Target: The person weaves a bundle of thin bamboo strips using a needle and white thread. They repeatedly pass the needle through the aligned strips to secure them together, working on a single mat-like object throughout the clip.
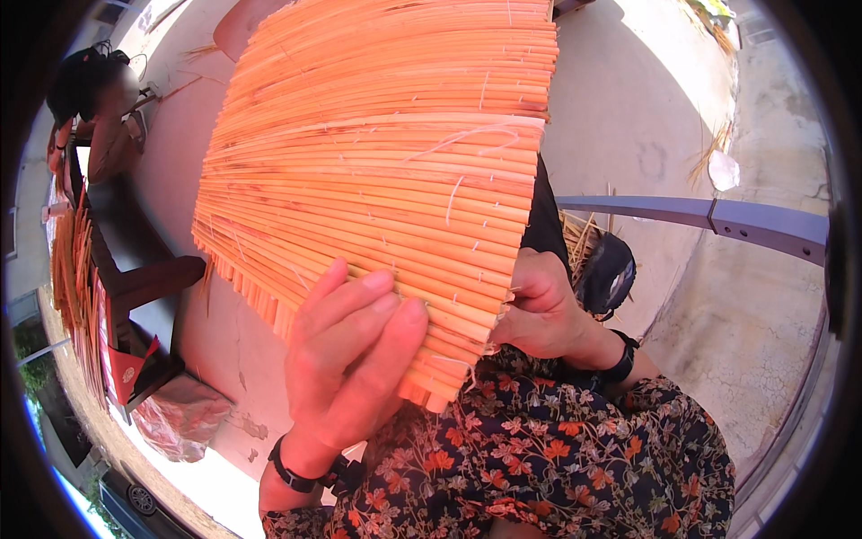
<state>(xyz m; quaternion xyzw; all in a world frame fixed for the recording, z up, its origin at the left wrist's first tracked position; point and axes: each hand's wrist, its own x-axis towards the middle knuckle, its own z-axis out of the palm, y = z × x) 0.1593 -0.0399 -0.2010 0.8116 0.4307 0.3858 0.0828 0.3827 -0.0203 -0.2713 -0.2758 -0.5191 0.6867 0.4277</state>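
A large mat of orange reeds (377, 180), stitched with pale thread, fills the middle and top of the view, above my lap in dark floral cloth (575, 449). My left hand (350, 359) grips its lower part, fingers together on the top face and thumb out of sight. Beside the mat's right edge, low down, my right hand (539, 305) has its fingers curled and pinched at the reed ends; the fingertips are partly hidden. A loose pale thread (462, 135) loops over the upper right of the mat.
At left, another person (99, 117) is by a dark bench (144, 269), with reed bundles (72, 278) and a crumpled sack (180, 422) nearby. At right, a metal bar (673, 211) crosses above the pale floor (628, 108), near a dark rounded object (602, 274) among straw.
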